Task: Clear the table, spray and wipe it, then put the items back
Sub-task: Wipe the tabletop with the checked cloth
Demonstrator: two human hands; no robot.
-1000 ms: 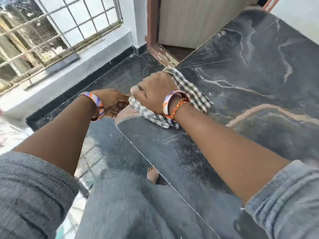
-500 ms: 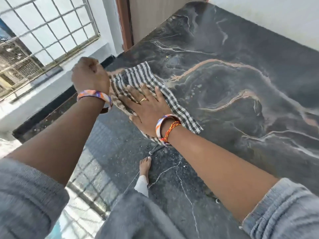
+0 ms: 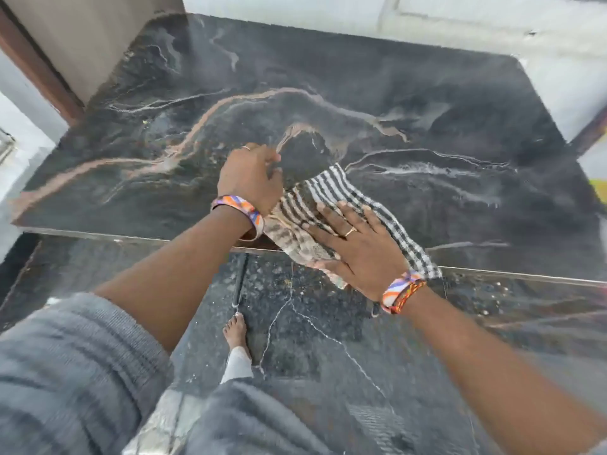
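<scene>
A checked cloth (image 3: 331, 205) is seen at the centre of the frame, lying on the near edge of the dark marble table (image 3: 427, 126) and partly overhanging it. The right hand (image 3: 358, 247) is laid flat on the cloth, fingers spread, nothing clamped. The left hand (image 3: 251, 178), just left of it, is curled at the cloth's left end; whether cloth is gripped cannot be told. A bare foot (image 3: 236, 330) is noted on the floor below.

One table (image 3: 427, 103), one cloth (image 3: 328, 192), two hands.
</scene>
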